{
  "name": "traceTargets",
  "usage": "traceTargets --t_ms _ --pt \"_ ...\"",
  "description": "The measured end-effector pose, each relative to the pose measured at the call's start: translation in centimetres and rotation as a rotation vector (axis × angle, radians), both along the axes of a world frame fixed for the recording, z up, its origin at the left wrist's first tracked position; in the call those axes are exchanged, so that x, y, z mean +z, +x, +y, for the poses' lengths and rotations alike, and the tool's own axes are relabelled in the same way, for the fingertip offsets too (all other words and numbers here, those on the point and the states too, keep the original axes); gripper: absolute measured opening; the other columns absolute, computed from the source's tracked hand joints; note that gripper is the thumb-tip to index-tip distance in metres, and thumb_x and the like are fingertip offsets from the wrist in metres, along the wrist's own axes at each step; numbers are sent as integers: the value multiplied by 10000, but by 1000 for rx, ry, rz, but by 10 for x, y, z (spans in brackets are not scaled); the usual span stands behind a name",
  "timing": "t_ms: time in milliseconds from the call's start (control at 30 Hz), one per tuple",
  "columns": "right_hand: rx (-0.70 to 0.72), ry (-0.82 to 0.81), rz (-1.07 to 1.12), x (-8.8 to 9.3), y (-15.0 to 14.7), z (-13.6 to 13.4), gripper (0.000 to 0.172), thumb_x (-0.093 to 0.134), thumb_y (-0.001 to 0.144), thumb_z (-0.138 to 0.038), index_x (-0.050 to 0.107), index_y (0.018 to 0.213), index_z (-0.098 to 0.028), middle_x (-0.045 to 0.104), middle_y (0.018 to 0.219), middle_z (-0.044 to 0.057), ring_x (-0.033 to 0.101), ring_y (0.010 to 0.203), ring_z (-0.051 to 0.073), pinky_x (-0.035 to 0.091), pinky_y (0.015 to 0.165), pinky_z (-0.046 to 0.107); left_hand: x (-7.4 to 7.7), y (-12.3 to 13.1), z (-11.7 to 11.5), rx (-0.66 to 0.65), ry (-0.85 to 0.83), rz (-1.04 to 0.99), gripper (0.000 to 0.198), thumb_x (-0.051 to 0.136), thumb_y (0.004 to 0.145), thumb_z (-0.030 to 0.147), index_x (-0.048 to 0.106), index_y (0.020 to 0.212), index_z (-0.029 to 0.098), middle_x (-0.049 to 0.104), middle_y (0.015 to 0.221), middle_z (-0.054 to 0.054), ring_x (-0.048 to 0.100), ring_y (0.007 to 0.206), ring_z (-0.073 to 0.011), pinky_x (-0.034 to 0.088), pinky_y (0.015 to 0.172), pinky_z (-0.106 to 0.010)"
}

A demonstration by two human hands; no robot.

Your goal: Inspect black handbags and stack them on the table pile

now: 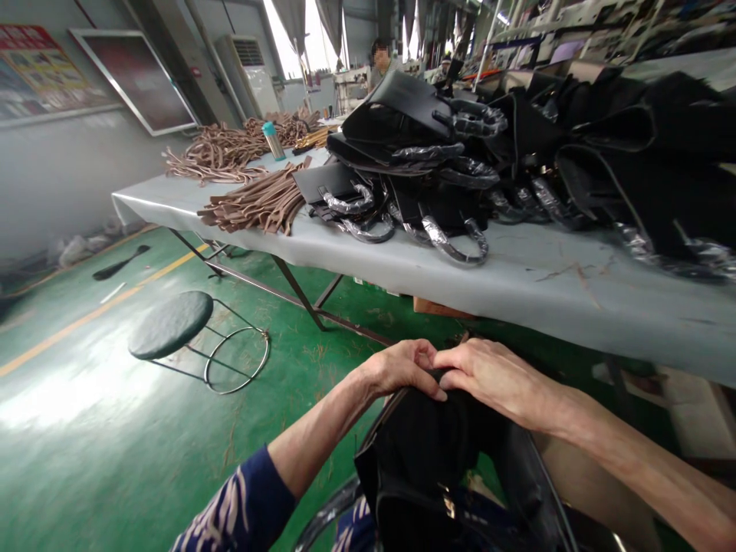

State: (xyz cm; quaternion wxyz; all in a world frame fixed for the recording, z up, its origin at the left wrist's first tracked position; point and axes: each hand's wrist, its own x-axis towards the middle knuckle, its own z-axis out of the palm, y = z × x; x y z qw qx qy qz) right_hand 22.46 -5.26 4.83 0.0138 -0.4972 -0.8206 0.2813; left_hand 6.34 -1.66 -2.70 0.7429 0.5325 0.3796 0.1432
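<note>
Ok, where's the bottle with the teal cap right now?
In the head view, the bottle is left of centre on the table, beside the heaped brown strips and left of the black bags.

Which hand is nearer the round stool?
Left. The left hand is right of the stool in view, at the edge of the black bag; the right hand, also there, is farther right.

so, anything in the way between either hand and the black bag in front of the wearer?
Nothing visible: the left hand and right hand both grip the upper edge of the black bag. The table and bag pile lie beyond the hands, not between.
</note>
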Motion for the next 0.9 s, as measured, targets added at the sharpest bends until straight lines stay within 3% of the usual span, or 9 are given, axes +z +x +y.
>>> traceTargets --t_ms 267,500,600,700,800,900 --pt "-44 9 -17 -6 2 -7 272 383 844 -230 648 809 -274 690 789 11 620 799 187 365 667 269 2 2 2 -50 -29 -76 443 767 415 182 475 746 158 504 596 65 456 536 -76 321 554 -213" --pt "-91 57 -75 -8 -2 -7 256 384 857 -265 636 810 -260 686 805 25 614 808 203 372 673 286 24 -14 -4 -107 48 -5 511 779 466 253 521 896 157 545 733 34 497 670 -106 346 609 -220" --pt "-94 80 -96 -10 -5 -7 253 374 870 -269 625 839 -250 682 813 29 612 792 203 372 659 288 41 -20 -14 -138 234 160 589 774 508 401 527 991 171 560 844 12 512 773 -139 365 640 -228" --pt "-73 91 -100 -12 -8 -6 240 381 873 -267 620 864 -251 679 821 25 609 800 206 373 662 288 57 -21 -27 -129 525 459 672 760 487 527 518 1008 177 562 878 -6 523 797 -185 364 614 -249" --pt "-62 116 -91 -14 -9 -5 224 389 874 -273 611 862 -246 674 813 24 606 815 207 375 673 286 65 -19 -38 -90 784 701 535 762 542 444 515 933 176 549 883 -18 524 754 -195 327 562 -256" --pt "-56 149 -100 -17 -9 -5 226 379 880 -275 601 850 -246 665 794 22 605 807 208 366 656 283 64 -19 -43 -75 909 752 329 719 630 334 517 846 190 538 882 -4 521 722 -168 315 557 -248"
